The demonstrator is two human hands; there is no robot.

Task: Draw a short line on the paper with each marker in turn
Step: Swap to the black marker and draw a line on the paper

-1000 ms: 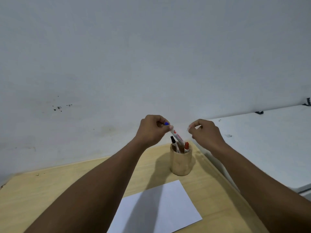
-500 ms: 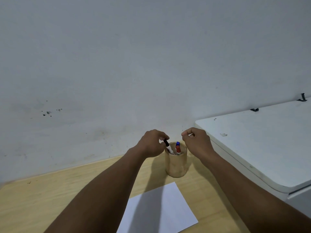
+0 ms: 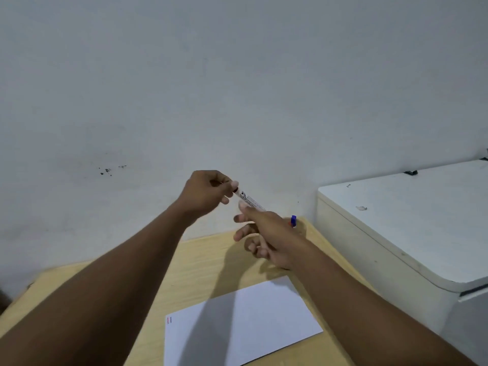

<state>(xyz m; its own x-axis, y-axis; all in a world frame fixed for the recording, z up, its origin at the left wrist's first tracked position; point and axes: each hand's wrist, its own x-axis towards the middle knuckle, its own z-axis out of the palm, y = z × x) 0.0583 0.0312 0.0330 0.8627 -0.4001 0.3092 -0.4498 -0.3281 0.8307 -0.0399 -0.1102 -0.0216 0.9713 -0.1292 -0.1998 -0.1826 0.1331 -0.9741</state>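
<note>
- Marker in hand, black-capped (image 3: pixel 249 200): one, white barrel with print, held up at the centre of the frame, slanting down to the right. My left hand (image 3: pixel 208 192) pinches the capped end between thumb and fingertips; my right hand (image 3: pixel 266 239) takes the barrel at its lower end, with the other fingers spread loosely below. The cap looks on.
- Blue-capped marker (image 3: pixel 293 221): one, only its top showing just right of my right hand. What it stands in is hidden behind that hand.
- Other markers: none visible; I cannot tell whether more are hidden.
- Paper (image 3: pixel 243 323): one white sheet, lower centre of the frame, lying flat on the wooden table (image 3: pixel 200 260).
- Marks on paper (image 3: pixel 169 320): two short strokes at its left corner, one red, one blue, side by side.
- Progress, judged: two lines done, so red and blue appear finished; the black line is not yet drawn.
- Left, judged: uncap, draw, recap, return.
- White cabinet (image 3: pixel 412 220): one, right of the frame.
</note>
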